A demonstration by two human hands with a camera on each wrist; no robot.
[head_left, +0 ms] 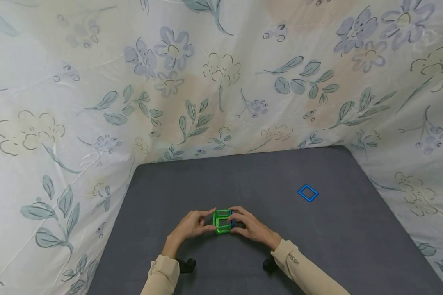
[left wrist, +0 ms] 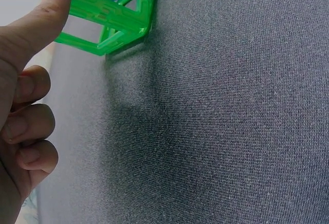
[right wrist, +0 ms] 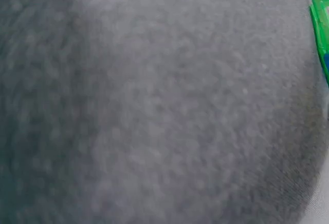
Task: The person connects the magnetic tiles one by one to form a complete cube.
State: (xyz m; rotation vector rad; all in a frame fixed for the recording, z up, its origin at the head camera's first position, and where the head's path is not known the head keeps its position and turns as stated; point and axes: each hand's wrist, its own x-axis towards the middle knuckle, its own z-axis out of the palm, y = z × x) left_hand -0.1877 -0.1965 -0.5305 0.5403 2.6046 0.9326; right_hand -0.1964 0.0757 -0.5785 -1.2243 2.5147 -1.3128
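Between the two hands is a small box of green see-through magnetic tiles [head_left: 223, 231], with open-framed sides. At its right side is a blue magnetic tile [head_left: 232, 219], partly hidden by fingers. My left hand [head_left: 188, 226] pinches the box's left side, thumb near the front and a finger at the back. In the left wrist view, the thumb [left wrist: 49, 13] lies along a green wall and the other fingers curl below. My right hand [head_left: 254, 228] holds the blue tile against the box's right side. Only a green corner [right wrist: 321, 23] of the box enters the right wrist view.
A loose blue square tile [head_left: 304, 196] lies flat on the dark grey table [head_left: 266, 180], farther back and to the right. Floral cloth [head_left: 221, 123] hangs behind the table and along its sides. Black wrist mounts [head_left: 187, 266] show below the sleeves.
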